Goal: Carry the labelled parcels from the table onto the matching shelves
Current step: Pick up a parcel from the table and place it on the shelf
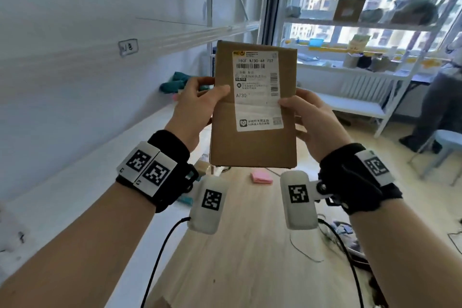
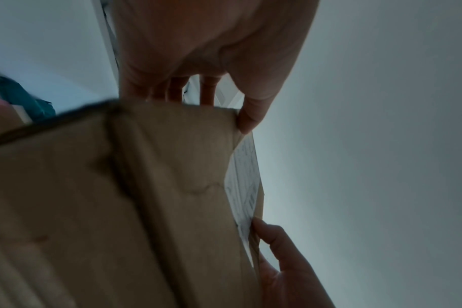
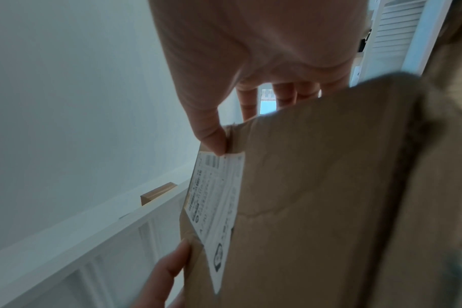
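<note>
A flat brown cardboard parcel (image 1: 253, 142) is held upright in front of me, its white shipping label (image 1: 257, 90) facing me and printed "A730". My left hand (image 1: 200, 105) grips its left edge, thumb on the front and fingers behind. My right hand (image 1: 310, 120) grips the right edge the same way, thumb tip touching the label. The left wrist view shows the parcel (image 2: 151, 198) from below with my left hand (image 2: 224, 62) on its edge. In the right wrist view my right hand (image 3: 251, 62) pinches the parcel (image 3: 317, 187) at the label's corner.
A white shelf unit (image 1: 75, 112) runs along the left wall, with a small tag (image 1: 128, 47) on its rail and teal and pink parcels (image 1: 175, 82) further back. A wooden table (image 1: 245, 245) below carries a pink packet (image 1: 261, 177). More white shelves (image 1: 362, 25) stand by the window, a person (image 1: 442, 97) beside them.
</note>
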### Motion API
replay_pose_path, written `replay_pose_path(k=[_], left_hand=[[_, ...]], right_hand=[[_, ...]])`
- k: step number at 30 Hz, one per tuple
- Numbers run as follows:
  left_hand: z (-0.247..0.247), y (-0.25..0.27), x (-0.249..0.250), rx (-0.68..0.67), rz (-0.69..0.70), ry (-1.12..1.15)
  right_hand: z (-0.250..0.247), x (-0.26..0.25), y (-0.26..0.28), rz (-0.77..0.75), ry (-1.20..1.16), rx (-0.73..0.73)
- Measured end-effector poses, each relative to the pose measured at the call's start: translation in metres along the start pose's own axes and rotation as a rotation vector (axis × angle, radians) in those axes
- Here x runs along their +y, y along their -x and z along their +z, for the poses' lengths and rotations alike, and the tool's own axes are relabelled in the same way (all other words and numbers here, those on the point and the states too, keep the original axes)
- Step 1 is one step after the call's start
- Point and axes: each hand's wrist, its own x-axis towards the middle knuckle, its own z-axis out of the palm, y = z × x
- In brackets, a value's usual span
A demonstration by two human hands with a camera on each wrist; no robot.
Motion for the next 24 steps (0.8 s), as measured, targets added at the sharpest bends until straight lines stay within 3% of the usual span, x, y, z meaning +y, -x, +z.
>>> replay_pose_path(k=[11, 17, 24], left_hand=[[0.073, -0.185, -0.011, 0.057, 0.099, 0.015], [0.110, -0.301, 0.003, 0.076, 0.177, 0.024], [0.136, -0.399, 0.012, 0.147, 0.251, -0.024]], right_hand=[[-0.027, 0.004, -0.209, -0.080, -0.005, -0.064], [-0.035, -0.031, -0.340, -0.169, -0.001, -0.073], [-0.032, -0.040, -0.460, -0.206, -0.048, -0.174]])
